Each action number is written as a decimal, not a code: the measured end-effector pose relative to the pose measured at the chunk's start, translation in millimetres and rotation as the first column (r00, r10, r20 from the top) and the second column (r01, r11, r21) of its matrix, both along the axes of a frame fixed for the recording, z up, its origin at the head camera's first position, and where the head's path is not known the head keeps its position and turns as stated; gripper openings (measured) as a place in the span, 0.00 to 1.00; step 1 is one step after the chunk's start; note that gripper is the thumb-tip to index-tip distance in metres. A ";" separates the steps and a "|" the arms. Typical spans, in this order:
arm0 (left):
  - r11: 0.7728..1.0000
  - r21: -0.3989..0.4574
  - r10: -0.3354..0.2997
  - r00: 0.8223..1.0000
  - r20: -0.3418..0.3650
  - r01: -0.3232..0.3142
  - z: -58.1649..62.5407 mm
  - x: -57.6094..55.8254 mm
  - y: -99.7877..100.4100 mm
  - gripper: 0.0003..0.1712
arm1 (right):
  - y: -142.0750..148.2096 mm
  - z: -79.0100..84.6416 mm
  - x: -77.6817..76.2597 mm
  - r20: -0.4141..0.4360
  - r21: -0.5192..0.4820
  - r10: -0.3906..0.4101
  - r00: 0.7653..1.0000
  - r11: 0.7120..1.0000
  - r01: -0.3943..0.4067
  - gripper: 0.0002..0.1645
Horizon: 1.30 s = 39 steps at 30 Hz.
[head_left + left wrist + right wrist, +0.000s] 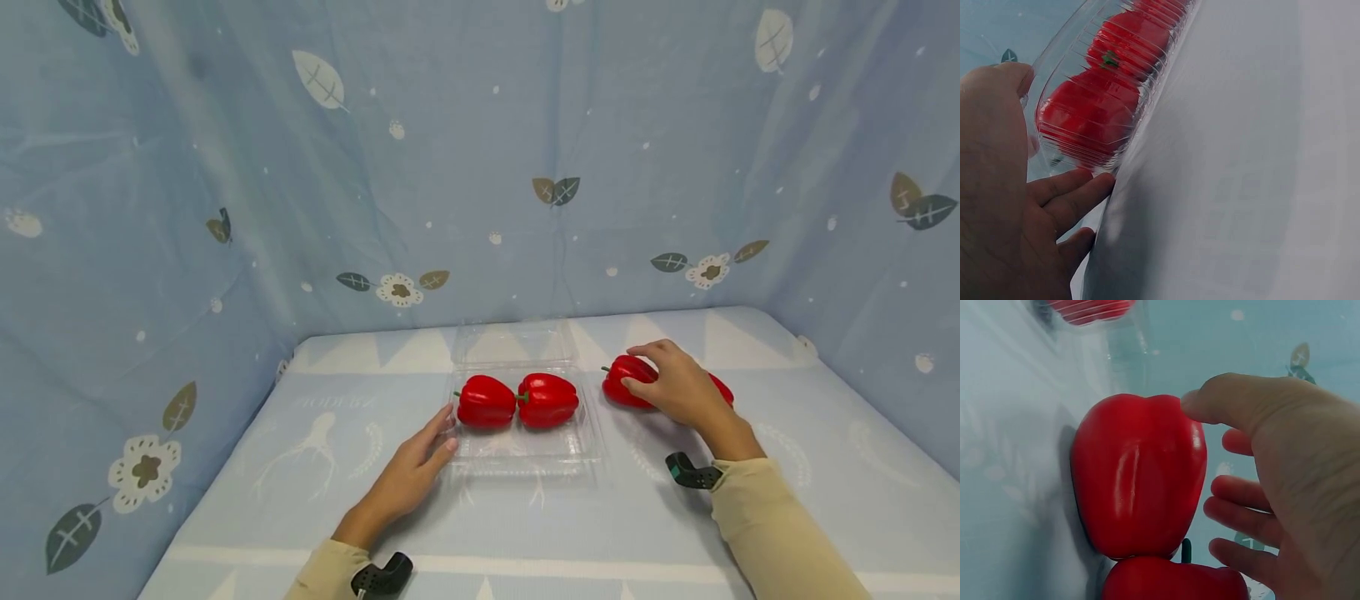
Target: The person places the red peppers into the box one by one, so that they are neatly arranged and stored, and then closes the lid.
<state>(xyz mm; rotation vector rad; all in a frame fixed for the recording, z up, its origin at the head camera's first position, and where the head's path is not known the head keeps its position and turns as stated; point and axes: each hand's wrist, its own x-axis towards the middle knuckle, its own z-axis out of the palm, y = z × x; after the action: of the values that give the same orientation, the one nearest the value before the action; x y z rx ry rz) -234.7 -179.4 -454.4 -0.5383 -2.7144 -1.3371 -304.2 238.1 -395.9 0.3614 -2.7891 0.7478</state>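
Two red bell peppers (486,402) lie side by side in a clear plastic clamshell box (517,463), its lid (513,342) folded back behind. At the box's left side is my left hand (411,468), fingers spread, with fingertips right at the box's end wall in the left wrist view. My right hand (678,385) reaches over another red bell pepper (1135,475) to the right of the box. Its thumb overlaps that pepper's edge in the right wrist view, while the other fingers stand apart from it. One more bell pepper (1166,581) lies against it, partly hidden behind the hand in the head view.
A pale patterned cloth covers the table (315,500). Blue curtains (480,167) with leaf and flower prints hang behind and at both sides. Each wrist wears a small black camera mount (692,472).
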 end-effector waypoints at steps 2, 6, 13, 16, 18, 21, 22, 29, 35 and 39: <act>1.000 -0.003 -0.002 1.000 0.008 0.002 -1.1 0.6 -0.4 0.36 | -0.9 -2.0 0.2 0.008 0.030 -0.013 1.000 0.999 0.013 0.32; 1.000 -0.004 -0.008 1.000 -0.004 0.008 -1.4 0.5 -0.7 0.35 | -2.5 -3.7 0.9 0.003 0.074 -0.029 1.000 0.997 0.029 0.32; 1.000 0.002 -0.004 1.000 -0.019 0.004 1.4 0.0 -0.2 0.35 | -5.8 -3.2 -0.8 0.007 0.123 -0.026 1.000 0.992 0.025 0.35; 1.000 0.001 -0.003 1.000 -0.010 0.003 1.1 0.7 0.2 0.35 | -7.0 -4.8 -0.4 0.012 0.136 -0.032 0.999 0.990 0.030 0.37; 1.000 0.000 -0.001 1.000 -0.003 0.001 0.9 1.2 0.3 0.35 | -7.8 -5.7 0.1 0.016 0.141 -0.035 0.999 0.989 0.032 0.38; 1.000 -0.003 0.000 1.000 -0.003 0.000 0.6 1.3 0.7 0.35 | -9.5 -6.8 -0.4 0.018 0.151 -0.023 1.000 0.988 0.020 0.40; 1.000 -0.004 0.001 1.000 -0.003 -0.001 0.6 1.4 0.8 0.35 | -9.9 -7.1 -1.0 0.024 0.153 -0.018 1.000 0.988 0.014 0.40; 1.000 -0.020 0.006 1.000 -0.001 -0.006 -0.5 1.8 0.2 0.35 | -11.2 -9.8 -1.9 0.051 0.148 0.000 0.999 0.989 -0.008 0.41; 1.000 -0.020 0.010 1.000 0.001 -0.010 -0.4 0.4 -0.4 0.35 | -12.4 -9.5 -1.4 0.017 0.115 0.019 1.000 0.993 -0.021 0.39; 1.000 -0.019 0.005 1.000 -0.001 -0.005 -0.5 -0.5 0.0 0.35 | -13.3 -5.3 -1.6 -0.010 0.038 0.040 0.999 0.998 -0.040 0.39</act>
<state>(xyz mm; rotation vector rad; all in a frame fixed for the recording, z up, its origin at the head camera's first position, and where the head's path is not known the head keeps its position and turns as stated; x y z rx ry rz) -235.2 -179.5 -454.9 -0.5331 -2.7288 -1.3108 -305.8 224.7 -401.2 0.4279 -2.7967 0.7001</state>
